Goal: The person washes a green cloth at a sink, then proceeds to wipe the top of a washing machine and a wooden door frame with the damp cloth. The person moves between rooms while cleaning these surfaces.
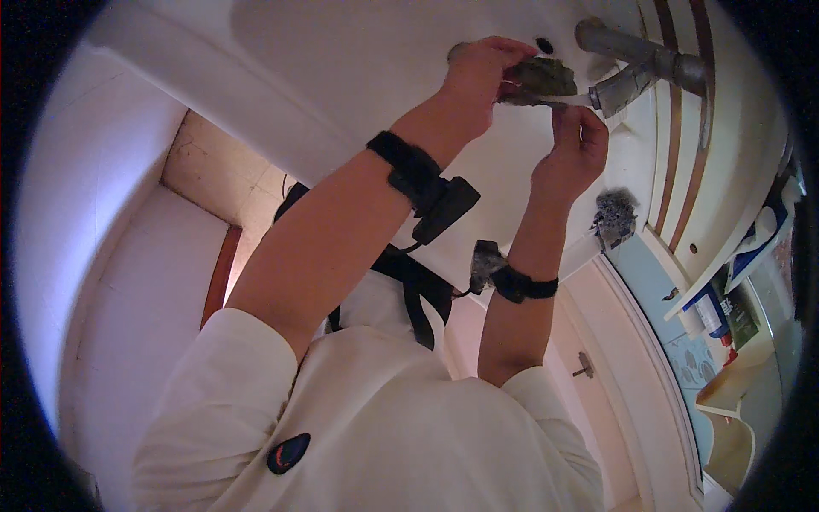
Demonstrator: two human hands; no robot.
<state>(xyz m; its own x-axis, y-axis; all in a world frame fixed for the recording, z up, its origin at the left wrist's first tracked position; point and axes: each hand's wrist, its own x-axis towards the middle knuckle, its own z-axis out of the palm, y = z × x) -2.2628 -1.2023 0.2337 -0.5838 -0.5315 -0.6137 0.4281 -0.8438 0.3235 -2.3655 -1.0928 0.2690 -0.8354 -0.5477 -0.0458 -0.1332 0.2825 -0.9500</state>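
My left hand [489, 70] grips a dark green scouring pad or cloth [547, 77] over the white washbasin [339, 83]. From the metal faucet [624, 89] a thin stream of water [569, 100] runs onto the pad's lower edge. Just below that stream is my right hand [572, 144], its fingers curled and the fingertips close together. Whether they pinch the pad's edge cannot be made out. Black straps with small devices circle both wrists.
A grey wire-wool scrubber [615, 214] lies on the basin's rim at right. Beyond it, a shelf [688, 304] carries tubes and a blue-and-white bottle [709, 313]. A dark round hole [544, 45] opens in the basin near the faucet. A brown-edged doorway [221, 275] shows at left.
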